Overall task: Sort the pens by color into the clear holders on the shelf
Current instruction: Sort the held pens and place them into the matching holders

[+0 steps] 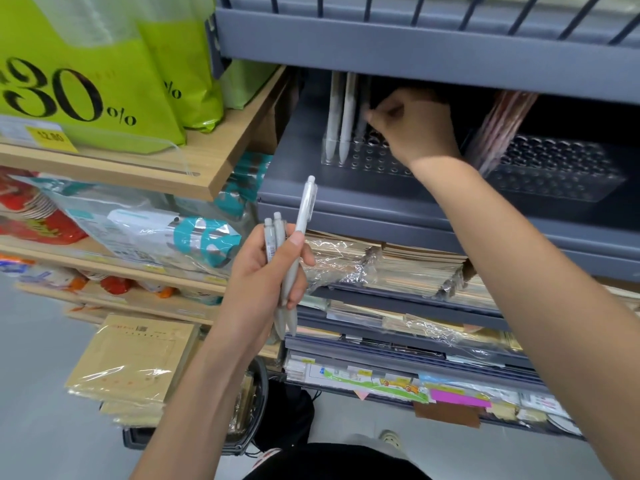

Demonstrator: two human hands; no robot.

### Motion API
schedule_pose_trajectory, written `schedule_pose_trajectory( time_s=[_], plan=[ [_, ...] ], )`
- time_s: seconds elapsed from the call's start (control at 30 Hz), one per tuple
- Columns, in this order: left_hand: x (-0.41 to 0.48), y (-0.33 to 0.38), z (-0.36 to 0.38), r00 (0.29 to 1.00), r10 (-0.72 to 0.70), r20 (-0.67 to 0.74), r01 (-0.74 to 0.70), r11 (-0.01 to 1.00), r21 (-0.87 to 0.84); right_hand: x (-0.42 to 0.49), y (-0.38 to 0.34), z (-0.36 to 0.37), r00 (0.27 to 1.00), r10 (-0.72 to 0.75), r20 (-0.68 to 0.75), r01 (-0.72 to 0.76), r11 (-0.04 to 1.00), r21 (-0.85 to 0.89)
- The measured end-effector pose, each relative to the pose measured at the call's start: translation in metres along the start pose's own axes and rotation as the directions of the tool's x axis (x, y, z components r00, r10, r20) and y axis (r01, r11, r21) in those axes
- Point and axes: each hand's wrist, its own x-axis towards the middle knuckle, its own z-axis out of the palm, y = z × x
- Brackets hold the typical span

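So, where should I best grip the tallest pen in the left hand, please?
Its upper end around the clip, from above right: the tallest pen stands clear of the other two pens, and the left hand wraps its lower half.

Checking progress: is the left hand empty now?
No, the left hand grips three pale grey pens.

Gripping three pale grey pens (304, 209) in the left hand (259, 275), in front of the grey shelf (346, 199). Got the right hand (415, 126) up inside, fingers curled over the clear holder (374, 164), just beside two white pens (348, 109) standing upright. Too blurry to tell if pinching anything.
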Motion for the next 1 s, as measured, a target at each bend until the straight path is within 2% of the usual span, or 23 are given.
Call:
schedule_pose_trajectory(
  time_s=[0.07,0.13,0.2,0.23,0.27,0.37,0.53,0.6,0.73,0.83,1.0],
  plan=[
    [0.0,-0.001,0.005,1.0,0.006,0.0,-0.006,1.0,0.008,-0.012,0.003,-0.009,0.995,0.024,-0.093,-0.017,0.997,0.079],
    [0.001,-0.002,0.011,1.0,0.015,0.0,-0.015,1.0,0.024,-0.031,0.006,-0.017,0.996,0.03,-0.086,-0.008,0.971,0.238],
    [0.002,-0.005,0.021,1.0,0.027,0.006,-0.028,0.999,0.031,-0.056,0.008,-0.026,0.994,0.034,0.1,-0.075,0.894,0.441],
    [0.003,-0.006,0.028,0.999,0.035,0.015,-0.036,0.999,0.026,-0.068,0.009,-0.03,0.982,0.004,0.191,-0.096,0.874,0.476],
    [0.004,-0.008,0.034,0.999,0.043,0.028,-0.044,0.999,0.025,-0.079,0.011,-0.034,0.97,-0.038,0.24,-0.083,0.877,0.473],
    [0.008,-0.013,0.056,0.996,0.053,0.078,-0.055,0.998,0.025,-0.098,0.02,-0.047,0.957,-0.104,0.272,-0.038,0.881,0.472],
    [0.011,-0.023,0.09,0.994,0.018,0.108,-0.015,0.999,-0.029,-0.105,0.045,-0.068,0.932,-0.099,0.349,-0.14,0.79,0.597],
    [0.012,-0.027,0.101,0.995,-0.012,0.104,0.015,1.0,-0.028,-0.105,0.057,-0.076,0.939,-0.074,0.335,-0.175,0.736,0.654],
    [0.015,-0.031,0.121,0.994,-0.031,0.108,0.029,0.999,0.024,-0.104,0.079,-0.087,0.962,0.064,0.265,-0.254,0.565,0.785],
    [0.016,-0.037,0.133,0.995,-0.031,0.091,0.026,0.998,0.054,-0.11,0.086,-0.089,0.952,0.06,0.299,-0.29,0.478,0.829],
    [0.016,-0.038,0.141,0.997,-0.033,0.063,0.031,0.999,0.025,-0.113,0.092,-0.089,0.939,-0.034,0.341,-0.266,0.555,0.788]
  ],
)
